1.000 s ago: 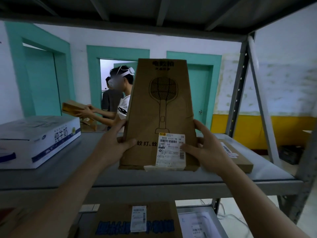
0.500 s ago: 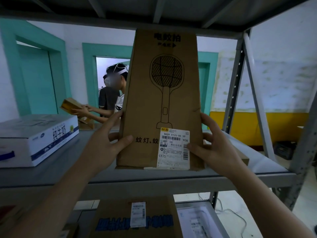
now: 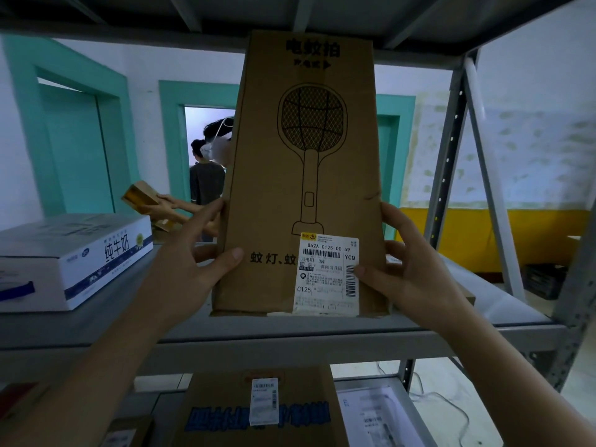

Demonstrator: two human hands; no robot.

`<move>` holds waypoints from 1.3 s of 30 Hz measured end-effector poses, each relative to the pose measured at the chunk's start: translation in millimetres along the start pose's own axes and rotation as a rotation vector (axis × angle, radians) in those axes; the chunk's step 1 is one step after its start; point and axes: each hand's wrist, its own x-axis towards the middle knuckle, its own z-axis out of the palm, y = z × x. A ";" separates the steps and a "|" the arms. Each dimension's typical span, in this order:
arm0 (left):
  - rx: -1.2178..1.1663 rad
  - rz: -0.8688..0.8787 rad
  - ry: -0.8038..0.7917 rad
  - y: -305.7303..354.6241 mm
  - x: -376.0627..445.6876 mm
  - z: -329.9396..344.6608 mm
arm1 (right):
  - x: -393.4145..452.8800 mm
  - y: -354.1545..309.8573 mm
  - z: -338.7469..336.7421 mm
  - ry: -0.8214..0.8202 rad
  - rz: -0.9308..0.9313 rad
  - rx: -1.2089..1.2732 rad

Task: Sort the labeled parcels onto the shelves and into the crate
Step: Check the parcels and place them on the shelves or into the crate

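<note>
Two hands' fingers (image 3: 229, 257) flanking upright parcel (image 3: 306, 175)

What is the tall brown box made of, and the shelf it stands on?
The tall brown box looks like plain matte cardboard: dull brown with black line printing and a white paper label stuck on. The shelf seems to be grey painted metal, judging by its smooth flat edge and the upright post with punched holes.

The tall parcel (image 3: 306, 175) stands on the shelf (image 3: 290, 337), the milk carton (image 3: 71, 256) at its left.
</note>
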 end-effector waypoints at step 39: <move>0.195 -0.219 -0.074 -31.7 44.2 20.7 | 43.6 28.0 9.4 -0.080 0.311 -0.014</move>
